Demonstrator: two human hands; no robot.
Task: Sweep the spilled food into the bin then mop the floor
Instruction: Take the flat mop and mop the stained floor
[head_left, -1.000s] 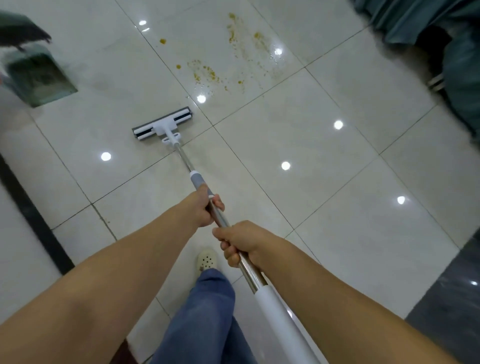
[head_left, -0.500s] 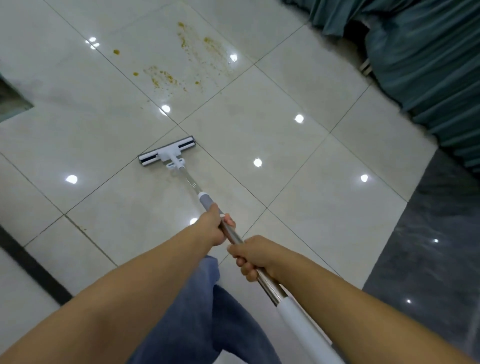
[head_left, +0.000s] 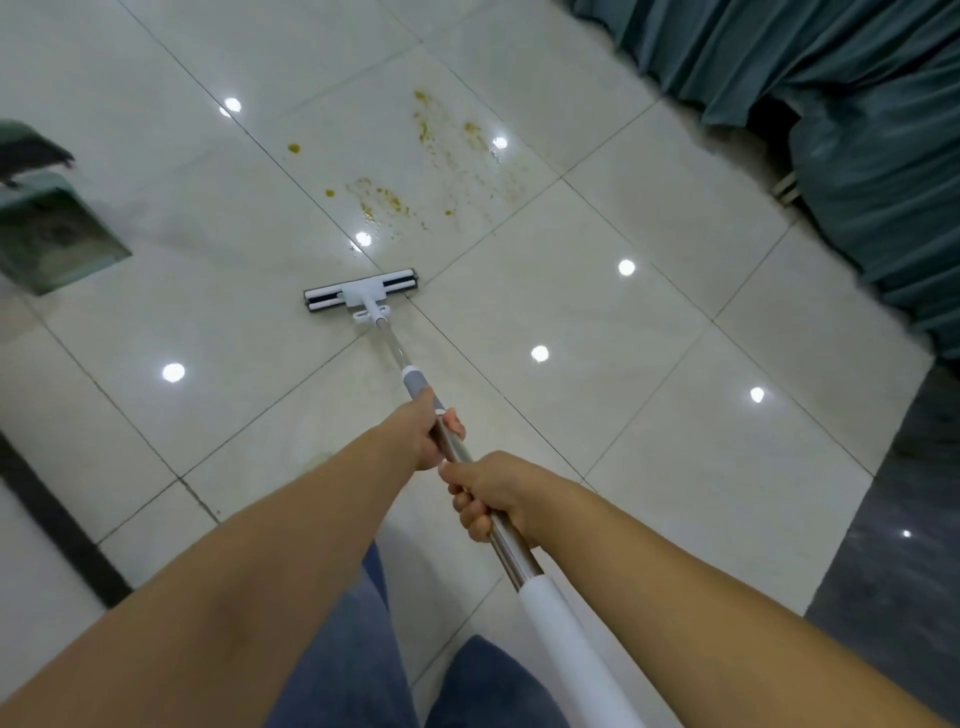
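A flat mop with a white and black head (head_left: 361, 292) lies on the pale tiled floor (head_left: 675, 415), its metal pole running back toward me. My left hand (head_left: 423, 434) grips the pole just below its grey collar. My right hand (head_left: 491, 493) grips the pole lower down, above the white sleeve (head_left: 561, 629). Yellow-brown food stains (head_left: 387, 200) and specks (head_left: 447, 130) spread over the tile just beyond the mop head. A green dustpan (head_left: 49, 234) with debris in it sits at the far left, with a dark brush head (head_left: 31, 156) over it.
Teal curtains (head_left: 857, 130) hang along the upper right. A dark grey floor strip (head_left: 909, 545) borders the tiles at right, and a black strip (head_left: 57, 519) runs at left. My blue trouser legs (head_left: 353, 654) fill the bottom centre.
The mop head has slid forward, closer to the stains, and now sits just short of them. The view swung back left, so the dustpan shows again. Both hands keep their grip.
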